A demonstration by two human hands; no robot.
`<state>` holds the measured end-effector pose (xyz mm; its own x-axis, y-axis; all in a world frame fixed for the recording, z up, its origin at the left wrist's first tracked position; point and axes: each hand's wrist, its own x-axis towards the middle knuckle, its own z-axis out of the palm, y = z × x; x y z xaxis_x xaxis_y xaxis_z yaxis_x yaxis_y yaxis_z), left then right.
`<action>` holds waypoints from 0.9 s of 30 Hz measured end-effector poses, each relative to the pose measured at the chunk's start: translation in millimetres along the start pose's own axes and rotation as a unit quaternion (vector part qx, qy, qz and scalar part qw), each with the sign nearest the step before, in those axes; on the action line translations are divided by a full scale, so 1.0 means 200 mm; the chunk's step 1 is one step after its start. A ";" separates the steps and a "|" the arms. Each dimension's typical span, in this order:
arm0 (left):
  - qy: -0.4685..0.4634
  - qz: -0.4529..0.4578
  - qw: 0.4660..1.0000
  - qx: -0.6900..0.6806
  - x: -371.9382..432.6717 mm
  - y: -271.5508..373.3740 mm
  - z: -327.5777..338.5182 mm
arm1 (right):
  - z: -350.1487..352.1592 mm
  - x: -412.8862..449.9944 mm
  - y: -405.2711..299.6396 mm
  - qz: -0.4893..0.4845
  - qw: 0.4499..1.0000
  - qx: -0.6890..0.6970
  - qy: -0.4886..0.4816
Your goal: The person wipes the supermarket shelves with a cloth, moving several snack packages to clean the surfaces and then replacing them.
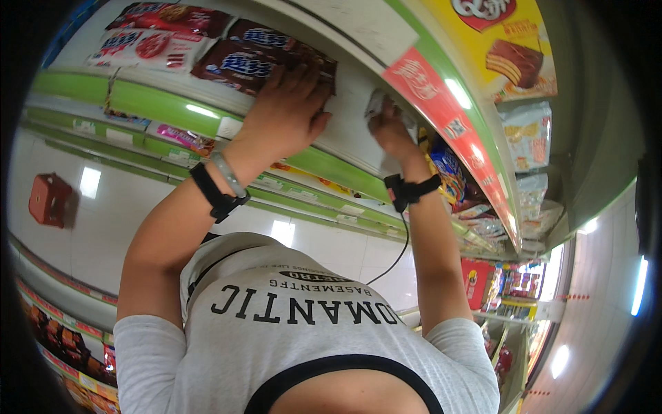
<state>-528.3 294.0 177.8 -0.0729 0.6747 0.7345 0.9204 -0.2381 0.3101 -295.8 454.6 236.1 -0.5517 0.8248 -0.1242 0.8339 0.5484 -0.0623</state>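
Observation:
My left hand (287,111) lies over the right end of dark brown cookie packets (243,64) on a white shelf (345,116). Its thumb is spread, and its fingers blur against the wrapper. Farther right, my right hand (395,132) bunches a pale, crumpled cloth or wipe (376,102) against the shelf surface; blur hides its exact shape. Left of the brown packets are a white-and-red cookie packet (150,50) and a red one (176,18) behind it. Dark straps circle both wrists, and a cable hangs from the right one.
A higher shelf edge (455,124) with red label strips curves along the right, above colourful snack bags (447,168). A yellow cake box (509,46) and pale pouches (527,135) stand on it. Lower green-edged shelves (181,155) run beneath. A red stool (50,201) stands on the tiled floor.

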 end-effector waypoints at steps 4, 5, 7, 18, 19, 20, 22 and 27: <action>0.004 0.010 1.000 0.002 0.00 -0.01 -0.01 | 0.06 -0.37 -0.15 -0.029 0.999 0.020 0.031; -0.002 0.013 1.000 0.008 0.00 -0.01 -0.01 | 0.06 -0.44 -0.13 -0.024 0.999 0.020 0.034; -0.012 0.010 1.000 0.002 0.00 -0.01 -0.02 | 0.02 -0.55 -0.14 0.002 0.996 0.087 0.017; 0.020 0.016 1.000 0.016 0.00 0.00 0.00 | -0.05 -0.14 0.16 0.112 0.987 0.108 -0.036; 0.019 0.015 1.000 0.016 0.01 0.01 0.00 | -0.06 -0.09 0.17 0.090 0.993 0.067 -0.032; 0.025 0.016 0.999 0.014 0.01 0.01 0.01 | -0.05 -0.05 0.18 0.079 0.995 0.047 -0.030; 0.036 0.020 0.999 0.016 0.00 0.01 0.01 | -0.04 0.02 0.13 0.044 0.999 0.005 -0.025; 0.043 0.020 0.998 0.048 -0.02 -0.02 0.02 | 0.09 -0.02 -0.17 -0.048 0.994 0.027 0.099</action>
<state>-530.4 295.0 172.4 -0.0641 0.6030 0.7952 0.9555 -0.1928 0.2232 -322.2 429.9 221.9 -0.6168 0.7829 0.0816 0.7739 0.6221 -0.1188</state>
